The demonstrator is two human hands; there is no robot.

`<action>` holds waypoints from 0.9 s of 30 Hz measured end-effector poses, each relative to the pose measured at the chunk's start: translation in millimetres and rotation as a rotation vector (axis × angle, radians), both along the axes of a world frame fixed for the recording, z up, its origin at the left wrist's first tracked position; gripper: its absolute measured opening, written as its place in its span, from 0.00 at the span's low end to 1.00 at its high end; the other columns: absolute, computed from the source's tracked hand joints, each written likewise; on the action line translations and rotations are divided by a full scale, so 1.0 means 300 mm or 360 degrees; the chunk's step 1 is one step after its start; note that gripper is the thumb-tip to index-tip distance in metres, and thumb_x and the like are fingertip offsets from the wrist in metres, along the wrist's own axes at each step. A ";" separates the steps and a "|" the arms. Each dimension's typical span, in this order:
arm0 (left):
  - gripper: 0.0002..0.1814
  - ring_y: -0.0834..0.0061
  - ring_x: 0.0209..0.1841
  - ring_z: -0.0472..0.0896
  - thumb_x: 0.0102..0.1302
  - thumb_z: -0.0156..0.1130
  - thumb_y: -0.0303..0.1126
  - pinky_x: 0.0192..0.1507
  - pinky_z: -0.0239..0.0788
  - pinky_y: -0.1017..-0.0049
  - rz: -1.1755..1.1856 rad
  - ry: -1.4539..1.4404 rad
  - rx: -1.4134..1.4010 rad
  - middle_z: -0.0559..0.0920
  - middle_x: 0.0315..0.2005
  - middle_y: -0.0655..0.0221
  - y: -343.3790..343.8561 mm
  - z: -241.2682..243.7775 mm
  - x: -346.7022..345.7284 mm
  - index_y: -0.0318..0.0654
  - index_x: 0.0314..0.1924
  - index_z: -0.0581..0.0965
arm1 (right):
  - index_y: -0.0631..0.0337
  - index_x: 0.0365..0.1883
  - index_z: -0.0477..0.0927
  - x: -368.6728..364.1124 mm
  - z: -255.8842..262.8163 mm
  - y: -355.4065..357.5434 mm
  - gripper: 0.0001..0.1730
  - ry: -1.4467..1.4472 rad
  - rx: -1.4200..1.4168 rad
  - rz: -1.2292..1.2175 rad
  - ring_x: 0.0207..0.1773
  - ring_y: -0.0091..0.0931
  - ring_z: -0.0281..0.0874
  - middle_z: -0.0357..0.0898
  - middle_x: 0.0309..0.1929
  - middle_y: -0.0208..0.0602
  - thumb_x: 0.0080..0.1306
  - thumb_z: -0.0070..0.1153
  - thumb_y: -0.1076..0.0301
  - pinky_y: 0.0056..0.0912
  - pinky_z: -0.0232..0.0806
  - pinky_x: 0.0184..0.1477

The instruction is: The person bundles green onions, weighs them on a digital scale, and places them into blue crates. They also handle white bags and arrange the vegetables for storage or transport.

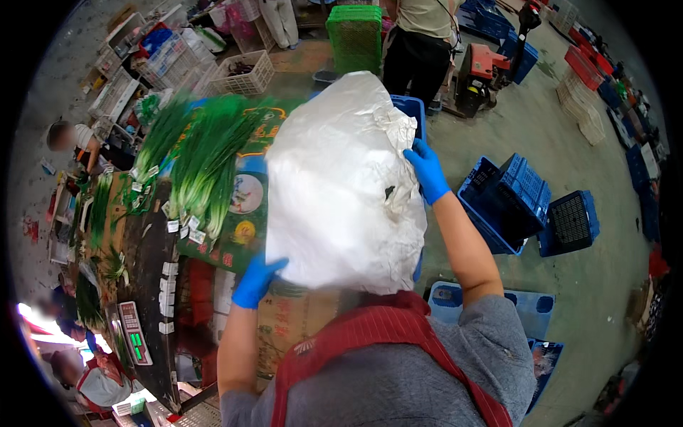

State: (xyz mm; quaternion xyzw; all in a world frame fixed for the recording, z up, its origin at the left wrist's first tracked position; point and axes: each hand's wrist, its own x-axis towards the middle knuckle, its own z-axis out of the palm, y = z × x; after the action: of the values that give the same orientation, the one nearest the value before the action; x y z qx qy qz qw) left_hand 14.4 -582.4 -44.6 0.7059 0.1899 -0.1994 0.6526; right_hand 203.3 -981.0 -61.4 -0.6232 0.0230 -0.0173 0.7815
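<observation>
A large silvery-white sheet (pixel 341 192), which looks like foil or plastic film, is spread in front of my chest. Its right side is crumpled, and a small dark hole shows there. My left hand (pixel 257 279), in a blue glove, grips the sheet's lower left corner. Higher up, my gloved right hand (pixel 428 169) holds the crumpled right edge. Behind the sheet, mostly hidden, is a blue plastic crate (pixel 411 109). To the left, bunches of scallions (pixel 211 160) with white tags lie on a green printed covering (pixel 245 213).
A digital scale (pixel 135 332) stands on the dark table (pixel 147 267) at left. Blue crates (pixel 504 203) lie on the floor at right. Beyond the sheet are stacked green crates (pixel 354 37), a standing person (pixel 421 48) and a red pallet jack (pixel 480 69). Other people work along the left.
</observation>
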 end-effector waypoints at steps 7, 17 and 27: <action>0.26 0.54 0.48 0.78 0.58 0.62 0.34 0.52 0.68 0.63 -0.0277 -0.0518 0.0716 0.79 0.47 0.48 -0.078 -0.393 0.336 0.27 0.55 0.71 | 0.59 0.56 0.71 0.401 -0.177 -0.057 0.20 0.0211 -0.1928 -0.0011 0.50 0.46 0.77 0.77 0.49 0.55 0.65 0.47 0.66 0.45 0.70 0.49; 0.29 0.43 0.53 0.73 0.57 0.63 0.34 0.52 0.67 0.57 -0.0504 0.0240 0.1308 0.75 0.50 0.40 -0.146 -0.636 0.404 0.31 0.57 0.67 | 0.54 0.57 0.72 0.553 -0.642 0.075 0.23 0.0820 -0.2262 0.0114 0.54 0.44 0.75 0.76 0.53 0.48 0.73 0.29 0.55 0.47 0.66 0.55; 0.31 0.50 0.60 0.68 0.63 0.57 0.38 0.59 0.61 0.56 -0.0912 -0.0797 0.1121 0.69 0.60 0.51 -0.348 -0.439 0.417 0.44 0.66 0.64 | 0.53 0.62 0.66 0.530 -0.656 0.231 0.27 -0.0003 -0.1931 -0.0134 0.50 0.48 0.73 0.69 0.53 0.52 0.63 0.49 0.62 0.50 0.68 0.46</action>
State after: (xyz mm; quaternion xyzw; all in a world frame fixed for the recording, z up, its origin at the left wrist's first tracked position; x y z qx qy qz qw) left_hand 139.4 -686.8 -176.4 0.9325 -0.1174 -0.1191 0.3200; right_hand 362.4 -911.8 -258.1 -0.9560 0.0330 -0.0587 0.2854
